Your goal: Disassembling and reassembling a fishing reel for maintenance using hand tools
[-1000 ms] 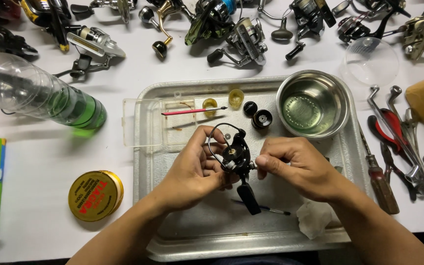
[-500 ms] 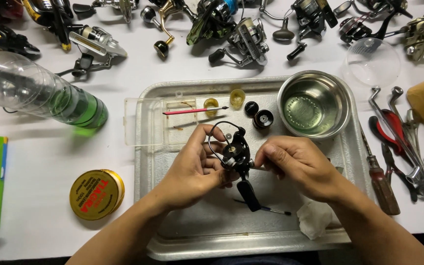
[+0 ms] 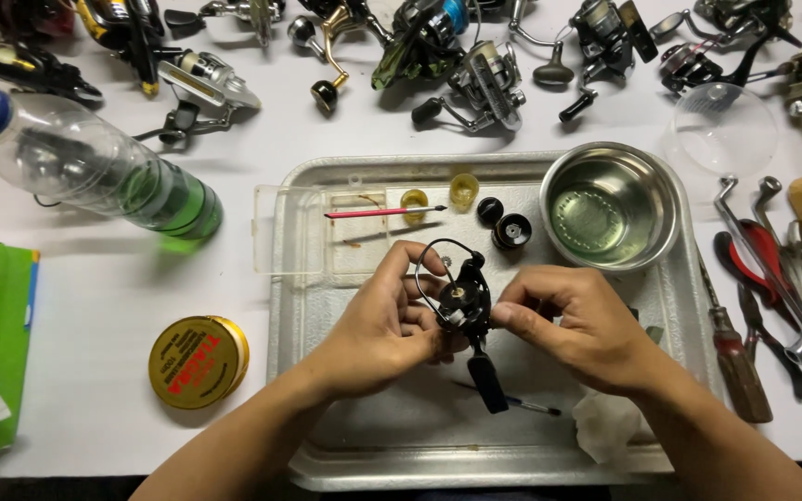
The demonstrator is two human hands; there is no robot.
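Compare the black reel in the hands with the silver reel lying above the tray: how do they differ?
The black reel is held over the tray by the left hand and right hand; the silver reel lies untouched on the table. The black reel is dark all over; the silver reel is metallic grey. The black reel's handle points toward the person, the silver reel's to the left. Both are spinning reels.

1. A black fishing reel body (image 3: 461, 301) sits upright over the metal tray, held between both hands, touching the fingertips on each side.
2. Its thin wire bail arches up and to the left in a loop.
3. Its black handle knob (image 3: 487, 382) hangs down, tilted slightly right, below the body.
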